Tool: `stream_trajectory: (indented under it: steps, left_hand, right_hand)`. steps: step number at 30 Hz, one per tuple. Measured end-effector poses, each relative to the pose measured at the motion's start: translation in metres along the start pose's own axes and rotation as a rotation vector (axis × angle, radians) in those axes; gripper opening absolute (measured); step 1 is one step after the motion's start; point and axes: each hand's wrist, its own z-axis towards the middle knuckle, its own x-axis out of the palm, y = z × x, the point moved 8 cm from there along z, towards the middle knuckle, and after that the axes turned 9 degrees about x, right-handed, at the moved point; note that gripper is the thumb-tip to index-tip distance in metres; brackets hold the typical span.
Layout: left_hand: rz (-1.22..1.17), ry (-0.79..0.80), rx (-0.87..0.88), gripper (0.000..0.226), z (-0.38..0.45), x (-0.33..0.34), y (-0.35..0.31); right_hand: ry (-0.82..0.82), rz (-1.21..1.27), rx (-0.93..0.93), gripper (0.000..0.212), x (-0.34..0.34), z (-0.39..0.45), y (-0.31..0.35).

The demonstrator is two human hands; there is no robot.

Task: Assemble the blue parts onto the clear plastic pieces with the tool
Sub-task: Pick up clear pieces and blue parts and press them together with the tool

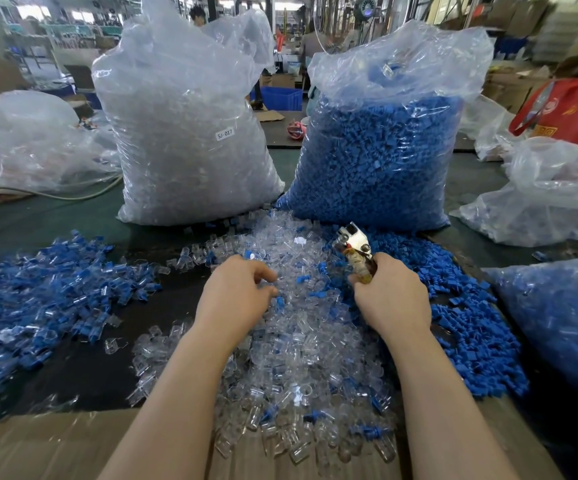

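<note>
Clear pieces (301, 327) heaped under curled, empty-looking left hand (237, 296); right hand (391, 296) grips tool (355, 249).

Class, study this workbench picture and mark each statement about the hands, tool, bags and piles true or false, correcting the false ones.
1. The right hand grips the metal tool. True.
2. The left hand holds the tool. False: it reaches into the clear plastic pieces.
3. The bag of blue parts stands right of the bag of clear pieces. True.
4. The assembled pieces lie on the right. False: on the left.
</note>
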Motion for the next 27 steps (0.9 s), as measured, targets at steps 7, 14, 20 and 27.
stream_trajectory:
  steps: [7,14,20,27]
  left_hand:
    - [-0.037,0.038,0.071,0.026,0.001,0.005,-0.01]
    - [0.008,0.008,0.098,0.011,0.001,0.006,-0.013]
    - [0.017,0.023,0.128,0.014,0.001,0.008,-0.019]
    - [0.033,0.14,0.095,0.005,-0.001,0.014,-0.019]
  right_hand:
    - [-0.013,0.094,-0.056,0.022,0.0,0.001,0.006]
    - [0.047,0.249,-0.095,0.013,-0.002,-0.004,0.013]
    - [0.06,0.314,-0.07,0.018,-0.003,-0.005,0.015]
    - [0.068,0.363,-0.078,0.021,-0.003,-0.006,0.018]
